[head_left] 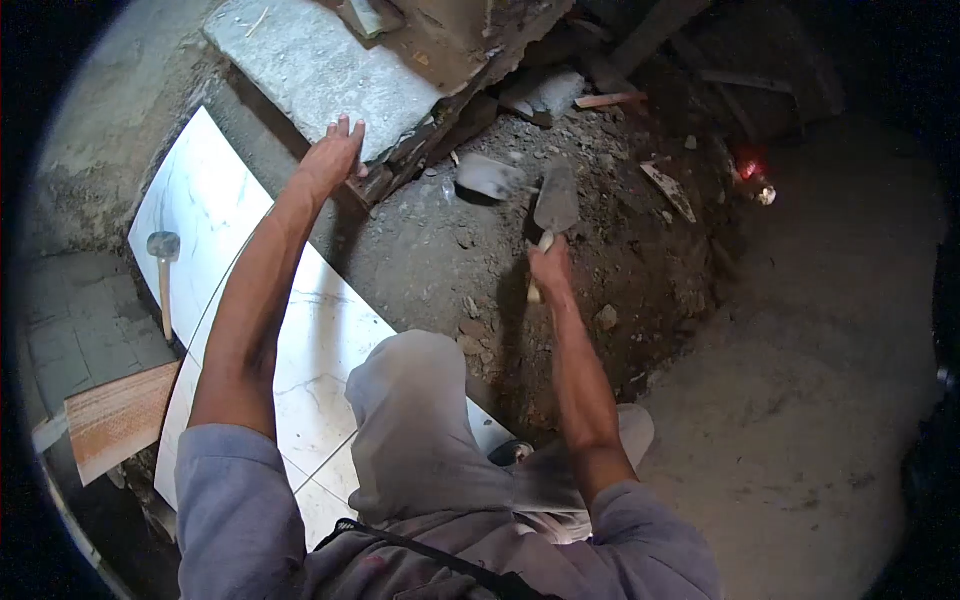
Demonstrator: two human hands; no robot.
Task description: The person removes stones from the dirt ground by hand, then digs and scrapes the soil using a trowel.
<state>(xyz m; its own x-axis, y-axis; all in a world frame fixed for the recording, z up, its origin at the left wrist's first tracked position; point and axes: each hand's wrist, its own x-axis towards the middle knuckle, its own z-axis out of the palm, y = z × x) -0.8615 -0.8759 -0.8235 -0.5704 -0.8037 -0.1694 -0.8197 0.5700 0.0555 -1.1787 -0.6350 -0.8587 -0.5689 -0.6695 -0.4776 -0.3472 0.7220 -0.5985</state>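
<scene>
My right hand [550, 268] is wrapped round the handle of a trowel [557, 200], its blade pointing away from me over loose dirt. Against the edge of a rough concrete slab [330, 75] rests my left hand [335, 155], fingers stretched out and nothing held. Grey soil and rubble [610, 250] lie beneath the trowel. Just left of the blade is a pale, flat piece [490, 178] whose kind I cannot make out. White marbled tiles [310, 300] cover the floor below my left arm.
A mallet [163, 260] lies on the tiles at left, near a reddish-brown textured tile piece [120, 415]. Broken wood and stones [545, 95] are heaped at the back. A red object [747, 163] glints beyond the dirt. Bare concrete floor [800, 380] extends along the right.
</scene>
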